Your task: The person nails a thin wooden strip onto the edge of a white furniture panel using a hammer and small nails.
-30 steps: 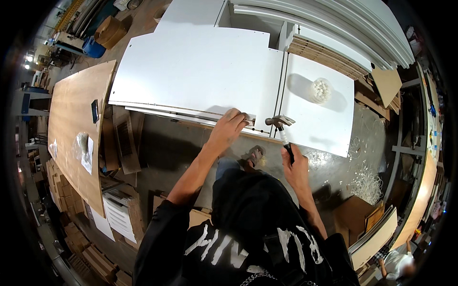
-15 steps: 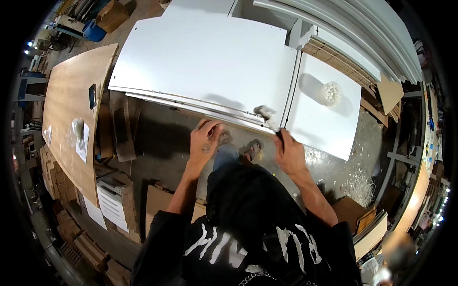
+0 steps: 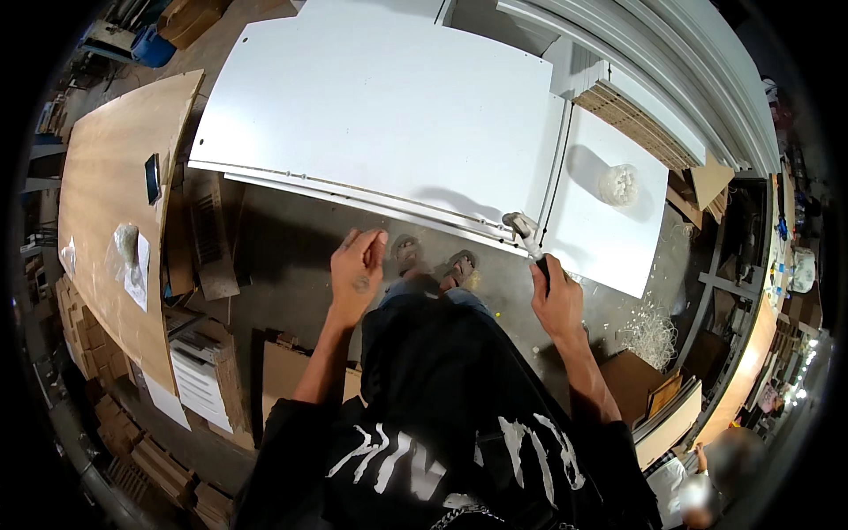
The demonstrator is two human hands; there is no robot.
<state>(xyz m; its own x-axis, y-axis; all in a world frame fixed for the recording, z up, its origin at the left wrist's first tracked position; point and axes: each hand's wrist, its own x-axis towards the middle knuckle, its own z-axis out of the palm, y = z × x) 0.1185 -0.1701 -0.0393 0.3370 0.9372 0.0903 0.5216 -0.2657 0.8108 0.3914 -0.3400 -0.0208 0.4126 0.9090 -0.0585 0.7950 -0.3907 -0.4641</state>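
My right hand (image 3: 558,299) is wrapped round the black handle of a hammer (image 3: 525,228), whose metal head hovers over the front right edge of a large white panel (image 3: 371,106). Small fittings dot that edge, some near the hammer and some further left. In front of the edge, apart from it, is my left hand (image 3: 357,274), its fingers curled together; whatever they pinch, if anything, is hidden. A clear container of small white pieces (image 3: 618,185) stands on the white panel at the right.
At the left lies a wooden board (image 3: 124,194) with a dark phone-like object (image 3: 153,179) and a clear plastic bag (image 3: 126,252). White boards (image 3: 654,44) are stacked at the far right. White strands (image 3: 649,336) litter the floor. A person (image 3: 693,468) is at the lower right.
My left hand has drawn back to the left, away from the panel edge. My right hand has shifted slightly right with the hammer. The whole view has also moved a little.
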